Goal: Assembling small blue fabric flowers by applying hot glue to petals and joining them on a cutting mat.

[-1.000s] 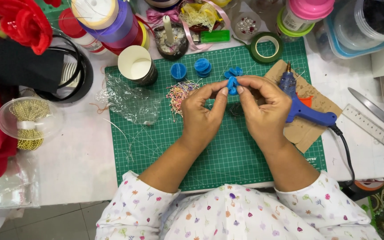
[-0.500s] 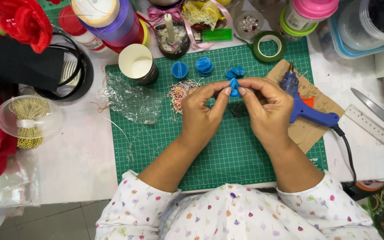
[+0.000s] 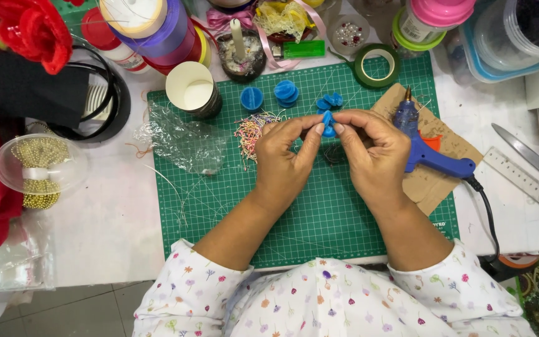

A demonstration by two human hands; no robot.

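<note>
Item held: small blue folded fabric piece (image 3: 327,123), raised just above the green gridded cutting mat (image 3: 307,218), near the mat's upper middle. Left hand (image 3: 284,159): thumb and forefinger pinched narrow on the piece's left side. Right hand (image 3: 372,153): thumb and forefinger pinched narrow on its right side, the two sets of fingertips nearly meeting over it. Both grips are closed on the same piece.

On the mat beyond the hands:
- three lots of loose blue fabric rounds (image 3: 287,92), in a row, apart from the held piece;
- tangle of thin multicoloured thread scraps (image 3: 252,129), just left of the left hand;
- crumpled clear plastic wrapper (image 3: 182,140);
- paper cup with a dark band (image 3: 193,91), upright at the mat's top left corner;
- roll of green tape (image 3: 374,65), lying flat at the top edge.

Right of the right hand: blue glue gun (image 3: 428,150), lying on a brown cardboard scrap (image 3: 435,187), nozzle pointing away from the person, black cord trailing off the white tabletop (image 3: 107,218).

Far right of the tabletop: steel scissors (image 3: 531,159) beside a clear ruler (image 3: 519,181).

Left edge: clear plastic dome holding a gold bead bow (image 3: 40,168).
</note>
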